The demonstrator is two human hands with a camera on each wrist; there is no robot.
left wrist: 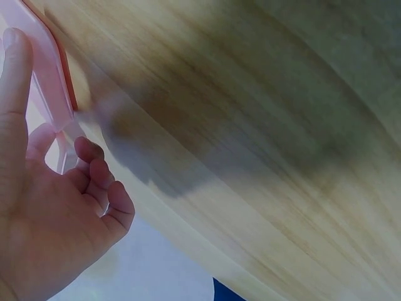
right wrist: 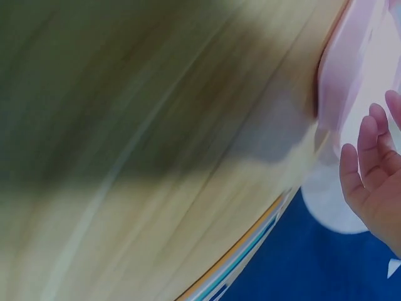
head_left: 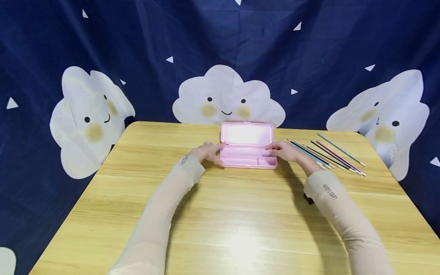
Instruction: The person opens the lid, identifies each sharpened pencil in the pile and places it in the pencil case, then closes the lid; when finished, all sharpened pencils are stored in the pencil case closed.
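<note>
A pink pencil case (head_left: 238, 151) lies with its lid raised at the table's back; its tray has compartments, and no items show in them. At the left side of the case, my left hand (head_left: 207, 152) touches it, the thumb near the front corner and the index finger near the hinge. The left wrist view shows this hand (left wrist: 56, 219) beside the case (left wrist: 49, 69), other fingers loosely bent. My right hand (head_left: 288, 151) is at the case's right edge, fingertips over the tray. Its fingers (right wrist: 369, 150) are relaxed beside the case (right wrist: 343, 69) in the right wrist view, holding nothing.
Several thin pencils (head_left: 338, 157) lie fanned out on the wooden table (head_left: 247, 214), right of my right hand; some also show in the right wrist view (right wrist: 241, 251). A dark blue curtain (head_left: 151, 46) with white clouds hangs behind the table.
</note>
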